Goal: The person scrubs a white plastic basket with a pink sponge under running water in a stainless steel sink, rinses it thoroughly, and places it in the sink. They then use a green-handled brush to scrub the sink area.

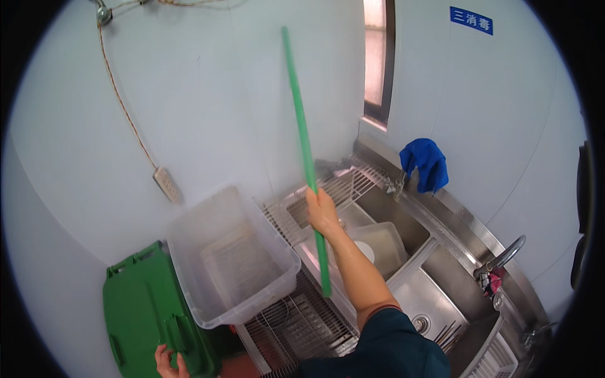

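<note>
My right hand (322, 212) is closed around a long green pole (302, 118), which stands nearly upright in the view, its upper end against the backdrop of the wall and its lower end over the edge of the sink unit. At the lower left, my left hand (171, 363) has its fingers bent and apart, by the handle of a green wheeled-bin lid (142, 307), holding nothing that shows; whether it touches the lid I cannot tell. A large translucent plastic tub (236, 255) lies between the bin and the pole, on or over the wire racks.
Steel sink basins (425, 302) line the right, one holding a plastic container (387, 241). A blue cloth (425, 163) hangs over a faucet. Near the tub, a power strip (165, 184) dangles by its cord. A white basket (496, 359) sits lower right; wire racks (302, 316) lie below the tub.
</note>
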Tool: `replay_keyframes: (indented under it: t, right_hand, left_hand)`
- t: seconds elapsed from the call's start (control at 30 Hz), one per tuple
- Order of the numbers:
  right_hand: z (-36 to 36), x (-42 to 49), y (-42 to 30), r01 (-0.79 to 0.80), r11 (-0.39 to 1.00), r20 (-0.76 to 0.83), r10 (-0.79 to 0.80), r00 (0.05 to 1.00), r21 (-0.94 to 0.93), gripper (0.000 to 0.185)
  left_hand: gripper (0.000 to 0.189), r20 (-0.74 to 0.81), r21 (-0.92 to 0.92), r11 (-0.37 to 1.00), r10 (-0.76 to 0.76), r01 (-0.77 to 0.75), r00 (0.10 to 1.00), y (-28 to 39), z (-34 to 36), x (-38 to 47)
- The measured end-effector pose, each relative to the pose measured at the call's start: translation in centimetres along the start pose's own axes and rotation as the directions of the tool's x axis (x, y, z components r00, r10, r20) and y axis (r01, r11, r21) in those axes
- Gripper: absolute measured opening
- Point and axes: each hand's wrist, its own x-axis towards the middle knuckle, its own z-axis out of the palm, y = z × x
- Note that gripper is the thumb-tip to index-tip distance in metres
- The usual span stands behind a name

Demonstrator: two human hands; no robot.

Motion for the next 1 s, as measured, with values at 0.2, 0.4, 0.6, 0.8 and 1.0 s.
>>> replay_keyframes:
  t: [0.2,0.4,0.6,0.8,1.0]
  right_hand:
    - [-8.6,-10.2,8.5,-0.158,0.951,0.016,0.168,0.986,-0.266,0.03]
    - [-14.3,-20.5,10.9,-0.194,0.762,0.028,0.268,0.963,-0.617,0.035]
    - [-14.1,-27.8,5.2,-0.54,0.723,-0.007,0.595,0.803,-0.432,0.032]
    - [-14.8,-32.6,4.0,-0.578,0.713,0.001,0.631,0.776,-0.397,0.03]
    - [-11.2,-32.8,4.8,-0.548,0.806,0.198,0.589,0.784,-0.225,0.026]
  left_hand:
    - [0.016,0.122,-0.225,0.931,-0.264,0.286,0.957,0.1,1.9,-0.1]
    - [0.016,0.188,-0.33,0.916,-0.174,0.229,0.967,0.9,3.2,1.3]
    - [0.022,0.206,-0.56,0.827,0.095,0.038,0.974,4.0,6.2,4.2]
    - [0.026,0.172,-0.687,0.718,0.306,-0.109,0.936,7.7,10.9,5.5]
    - [0.049,0.496,-0.78,0.596,0.401,0.192,0.771,15.3,13.7,8.5]
